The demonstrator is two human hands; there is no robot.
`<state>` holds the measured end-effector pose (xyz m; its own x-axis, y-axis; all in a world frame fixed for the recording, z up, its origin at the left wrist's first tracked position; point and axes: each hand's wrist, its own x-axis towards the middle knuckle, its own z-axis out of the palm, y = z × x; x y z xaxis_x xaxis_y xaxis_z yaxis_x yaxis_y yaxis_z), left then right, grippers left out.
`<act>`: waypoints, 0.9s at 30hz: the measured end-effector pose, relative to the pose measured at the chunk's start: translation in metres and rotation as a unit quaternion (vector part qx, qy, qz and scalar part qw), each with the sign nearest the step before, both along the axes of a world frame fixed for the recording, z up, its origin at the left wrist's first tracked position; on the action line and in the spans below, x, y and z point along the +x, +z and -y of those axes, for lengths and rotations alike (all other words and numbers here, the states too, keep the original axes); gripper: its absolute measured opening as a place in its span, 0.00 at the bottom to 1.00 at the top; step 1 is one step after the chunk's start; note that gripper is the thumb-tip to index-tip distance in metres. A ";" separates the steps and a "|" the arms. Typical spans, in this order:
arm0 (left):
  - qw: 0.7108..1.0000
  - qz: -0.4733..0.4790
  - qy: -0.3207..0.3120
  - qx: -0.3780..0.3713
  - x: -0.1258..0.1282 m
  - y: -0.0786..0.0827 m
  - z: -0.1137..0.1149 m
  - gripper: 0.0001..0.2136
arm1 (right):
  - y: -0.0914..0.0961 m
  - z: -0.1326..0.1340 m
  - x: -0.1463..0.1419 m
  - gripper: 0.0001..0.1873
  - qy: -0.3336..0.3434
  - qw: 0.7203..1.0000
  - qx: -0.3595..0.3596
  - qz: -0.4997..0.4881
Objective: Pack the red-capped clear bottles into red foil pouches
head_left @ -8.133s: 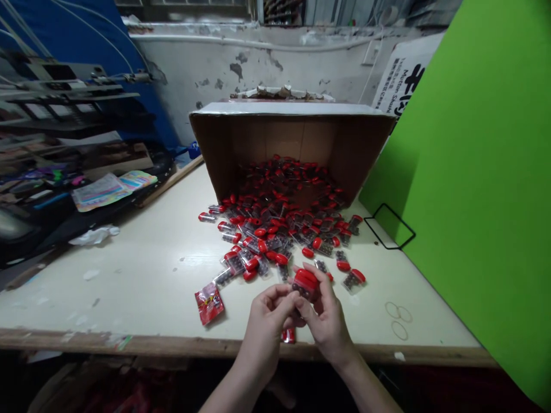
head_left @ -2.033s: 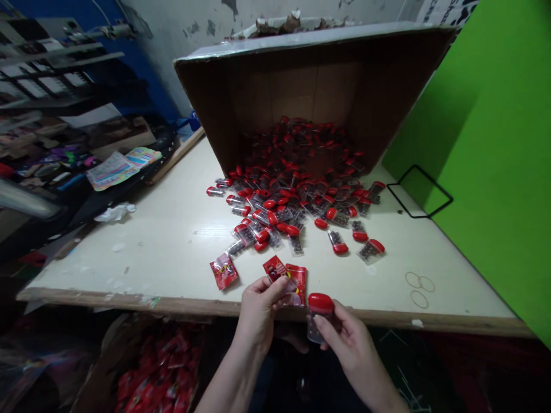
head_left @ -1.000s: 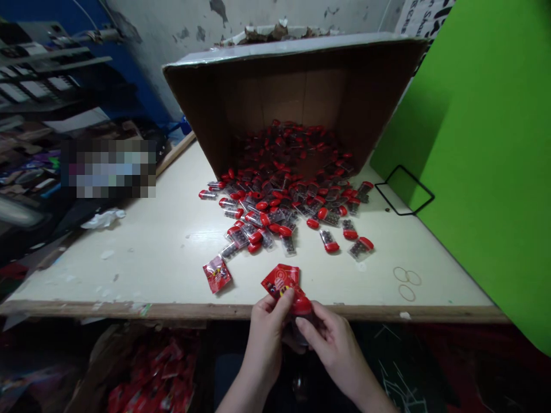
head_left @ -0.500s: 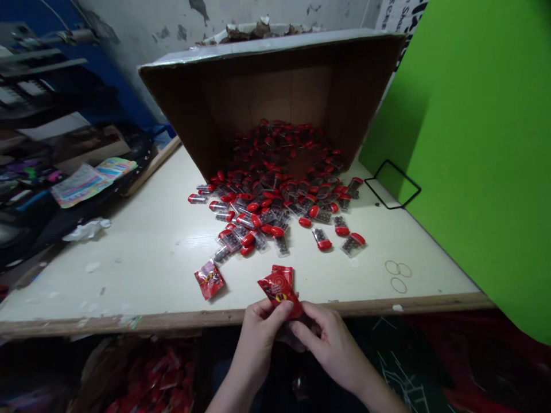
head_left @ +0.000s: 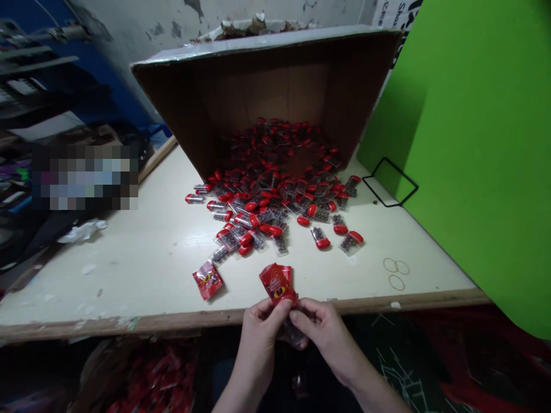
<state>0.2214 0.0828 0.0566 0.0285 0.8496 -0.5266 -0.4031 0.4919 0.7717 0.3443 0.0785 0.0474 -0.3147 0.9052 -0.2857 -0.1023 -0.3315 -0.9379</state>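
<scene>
My left hand and my right hand meet just below the table's front edge. Both pinch a red printed pouch that sticks up above the fingers. A small clear container of dark beads sits mostly inside it, between the two hands; its red cap is hidden. Another red pouch lies flat on the cream table to the left. Ahead lies a heap of several red-capped clear containers.
A large cardboard box lies on its side at the back, containers spilling from it. A green board walls the right side. Rubber bands lie at front right. Red pouches fill a box under the table. Clutter crowds the left.
The red-capped container held apart in my right hand has gone down into the red pouch. Both hands have closed together on the pouch near the table edge.
</scene>
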 end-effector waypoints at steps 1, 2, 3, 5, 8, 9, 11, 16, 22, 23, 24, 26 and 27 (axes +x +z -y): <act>1.000 0.006 0.002 -0.002 0.000 -0.001 0.000 0.10 | -0.002 0.001 -0.001 0.14 -0.015 1.000 0.001 0.005; 1.000 0.013 0.002 -0.004 -0.001 -0.001 0.000 0.10 | -0.003 0.001 -0.002 0.13 -0.028 0.999 0.011 0.021; 1.000 0.020 0.000 -0.006 -0.001 -0.001 -0.001 0.10 | -0.003 0.001 -0.003 0.13 -0.033 0.998 0.022 0.039; 0.999 0.040 -0.012 -0.008 -0.002 0.001 -0.002 0.10 | -0.001 -0.001 -0.002 0.12 -0.019 0.998 0.032 0.045; 0.997 0.069 -0.024 0.001 -0.002 0.005 -0.003 0.09 | 0.003 -0.005 0.000 0.14 0.010 1.000 -0.003 -0.018; 0.997 0.073 -0.025 0.003 -0.001 0.006 -0.004 0.10 | 0.003 -0.006 0.000 0.15 0.009 0.999 -0.015 -0.035; 0.998 0.060 -0.017 0.003 0.000 0.007 -0.003 0.10 | 0.003 -0.005 -0.002 0.17 -0.013 1.000 -0.013 -0.020; 0.999 0.018 0.026 -0.015 -0.001 0.004 -0.002 0.08 | -0.001 0.001 -0.007 0.13 -0.056 0.981 0.100 0.157; 0.998 0.057 0.033 -0.018 -0.004 0.006 -0.008 0.10 | -0.001 -0.008 -0.001 0.13 -0.020 0.999 0.022 0.025; 0.998 0.057 0.038 -0.016 -0.005 0.006 -0.010 0.10 | -0.001 -0.009 0.000 0.13 -0.020 1.000 0.017 0.009; 0.997 0.056 0.045 -0.013 -0.006 0.006 -0.011 0.10 | -0.001 -0.010 0.001 0.13 -0.020 1.000 0.015 -0.006; 0.997 0.056 0.058 -0.006 -0.007 0.004 -0.013 0.10 | -0.002 -0.009 0.001 0.13 -0.014 0.999 0.016 -0.026; 0.996 0.056 0.064 -0.003 -0.008 0.003 -0.013 0.10 | -0.003 -0.007 0.001 0.13 -0.015 1.000 0.017 -0.021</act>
